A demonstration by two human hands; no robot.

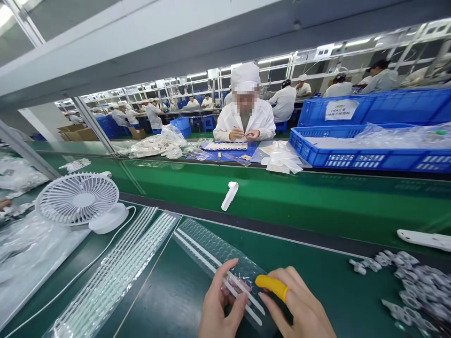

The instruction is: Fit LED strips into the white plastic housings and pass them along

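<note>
Both hands are at work low in the frame, right of centre. The left hand (222, 300) grips a sheet of bubble wrap (211, 237), its thumb and forefinger lying either side of two white strips (200, 253) that run along the wrap; I cannot tell whether the strips sit inside it or on top. The right hand (301, 305) has a yellow cover (274, 284) on one finger and brings its fingertips to the wrap's right edge, though I cannot tell if they pinch it. The wrap slants across the dark green desk (158, 300) at bottom centre. More strips lie in clear plastic (123, 272) at lower left, near a white fan (84, 200). Small pale parts (412, 281) are heaped at lower right. At upper centre, a co-worker (260, 119) in white sits facing this way.
</note>
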